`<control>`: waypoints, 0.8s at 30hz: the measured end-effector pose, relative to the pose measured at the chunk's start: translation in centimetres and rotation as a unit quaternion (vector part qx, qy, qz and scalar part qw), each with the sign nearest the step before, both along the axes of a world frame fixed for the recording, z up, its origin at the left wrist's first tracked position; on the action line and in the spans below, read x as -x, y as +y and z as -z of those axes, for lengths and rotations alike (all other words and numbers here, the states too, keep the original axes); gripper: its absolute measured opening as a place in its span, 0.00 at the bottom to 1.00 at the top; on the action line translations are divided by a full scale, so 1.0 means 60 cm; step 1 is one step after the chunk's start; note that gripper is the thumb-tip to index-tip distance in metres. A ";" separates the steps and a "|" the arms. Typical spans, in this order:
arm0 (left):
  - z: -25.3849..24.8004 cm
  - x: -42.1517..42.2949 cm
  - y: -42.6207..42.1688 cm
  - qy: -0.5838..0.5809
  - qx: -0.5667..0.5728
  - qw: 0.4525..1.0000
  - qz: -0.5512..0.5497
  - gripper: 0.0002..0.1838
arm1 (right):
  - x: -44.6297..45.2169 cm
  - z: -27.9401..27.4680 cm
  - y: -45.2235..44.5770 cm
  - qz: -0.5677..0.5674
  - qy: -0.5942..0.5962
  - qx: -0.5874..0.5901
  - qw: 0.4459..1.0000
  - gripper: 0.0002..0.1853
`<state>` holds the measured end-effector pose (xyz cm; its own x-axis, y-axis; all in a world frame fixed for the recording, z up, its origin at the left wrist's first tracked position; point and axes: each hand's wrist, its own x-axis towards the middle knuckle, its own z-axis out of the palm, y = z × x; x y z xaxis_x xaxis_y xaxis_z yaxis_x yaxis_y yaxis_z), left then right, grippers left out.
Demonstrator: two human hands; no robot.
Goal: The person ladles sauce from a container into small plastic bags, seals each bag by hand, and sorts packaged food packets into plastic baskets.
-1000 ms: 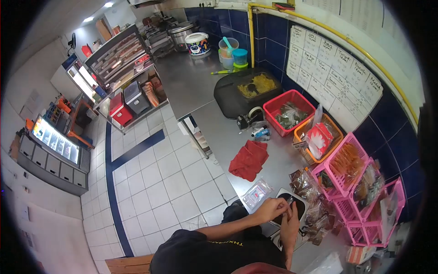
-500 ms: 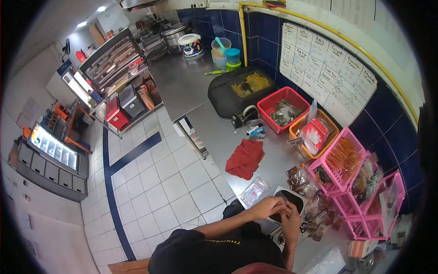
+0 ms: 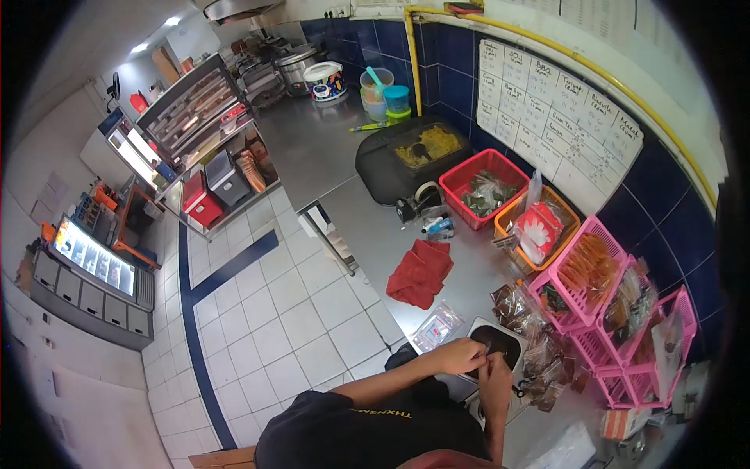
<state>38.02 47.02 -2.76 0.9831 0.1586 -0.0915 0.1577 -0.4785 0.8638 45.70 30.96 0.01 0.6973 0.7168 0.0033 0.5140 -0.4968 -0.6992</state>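
Observation:
Over a metal container of dark contents [image 3: 506,341], my left hand [image 3: 462,356] and my right hand [image 3: 494,377] meet at the fingertips. Both hands have their fingers pinched together, and a small clear thing, too small to make out, shows between them. Left of the container lies a clear plastic packet with a printed label [image 3: 437,326]. Several small bags of dark brown sauce [image 3: 539,363] are heaped just right of my right hand. A crumpled red cloth [image 3: 420,273] rests on the steel counter beyond the packet.
Along the wall stand a red basket [image 3: 448,181], an orange basket [image 3: 576,227] and stacked pink baskets [image 3: 582,309] with bagged goods. Farther back are a black tray [image 3: 375,168], tubs [image 3: 397,98] and a rice cooker [image 3: 324,80]. Tiled floor [image 3: 273,313] lies left of the counter [image 3: 336,211].
The camera view has shifted slightly. My hands stay together over the container, with my fingers slightly repositioned and more of the dark contents showing.

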 end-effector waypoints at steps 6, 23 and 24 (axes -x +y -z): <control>0.002 0.000 -0.007 -0.045 0.029 0.999 0.008 0.15 | 0.006 0.016 -0.017 -0.013 -0.011 -0.009 1.000 0.10; -0.040 0.000 -0.021 0.104 -0.003 0.985 -0.139 0.24 | 0.024 -0.059 -0.008 -0.080 -0.089 0.000 0.993 0.08; -0.041 0.001 -0.019 0.103 -0.003 0.984 -0.143 0.24 | 0.024 -0.049 -0.008 -0.084 -0.090 -0.001 0.992 0.08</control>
